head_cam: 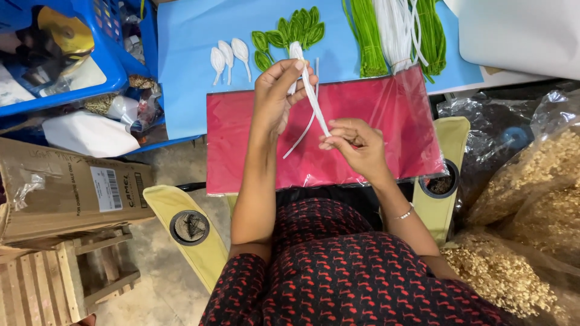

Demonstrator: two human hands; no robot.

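My left hand (275, 96) is raised over a red sheet in clear plastic (362, 145) and pinches the upper end of a white pipe-cleaner petal piece (309, 90). My right hand (356, 143) grips the lower end of the same white stem, fingers curled round it. A loose white tail (299, 137) hangs below my left hand. Just beyond my hands lie three finished white petals (228, 57) and a cluster of green leaf loops (290, 33) on a light blue board (187, 72).
Bundles of green and white stems (393, 33) lie at the top of the board. Blue baskets (90, 66) with clutter stand at the left, a cardboard box (66, 187) below them. Clear bags of dried golden filler (531, 199) crowd the right. Yellow chair arms (193, 235) flank my lap.
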